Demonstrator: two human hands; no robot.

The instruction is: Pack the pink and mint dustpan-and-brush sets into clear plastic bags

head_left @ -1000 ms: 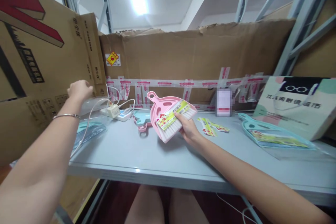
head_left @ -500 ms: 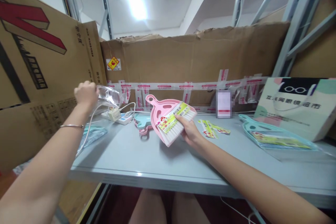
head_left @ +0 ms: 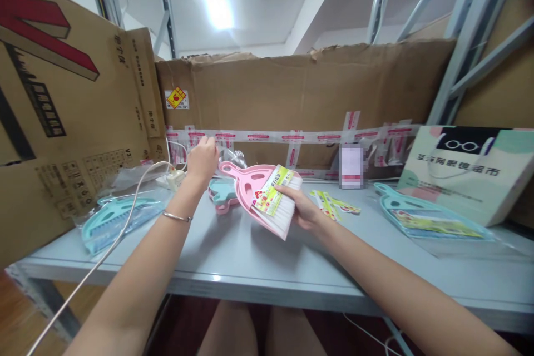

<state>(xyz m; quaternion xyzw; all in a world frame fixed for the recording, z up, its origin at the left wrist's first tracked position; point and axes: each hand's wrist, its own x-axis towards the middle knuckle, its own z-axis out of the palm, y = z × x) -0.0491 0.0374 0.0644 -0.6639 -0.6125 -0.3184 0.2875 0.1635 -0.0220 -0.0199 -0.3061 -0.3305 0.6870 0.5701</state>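
Note:
My right hand (head_left: 307, 209) grips a pink dustpan (head_left: 250, 184) with a white-bristled brush (head_left: 283, 214) lying in it. The thumb presses on the printed card (head_left: 273, 192) across the set, which is raised and tilted above the table. Just left of the dustpan's handle, my left hand (head_left: 203, 159) is closed on a clear plastic bag (head_left: 233, 157) that shows beyond its fingers. A smaller pink-and-teal piece (head_left: 223, 194) rests on the table behind the dustpan.
Bagged teal dustpan sets lie at the left (head_left: 112, 217) and right (head_left: 429, 217) of the grey table (head_left: 233, 264). Loose printed cards (head_left: 334, 204), a phone (head_left: 351, 167) and a paper bag (head_left: 463, 172) stand or lie rightward. A white cable (head_left: 100, 260) crosses the left side.
My left hand has swung right with the clear bag, from the left carton to beside the dustpan handle. The dustpan in my right hand has turned and dipped slightly.

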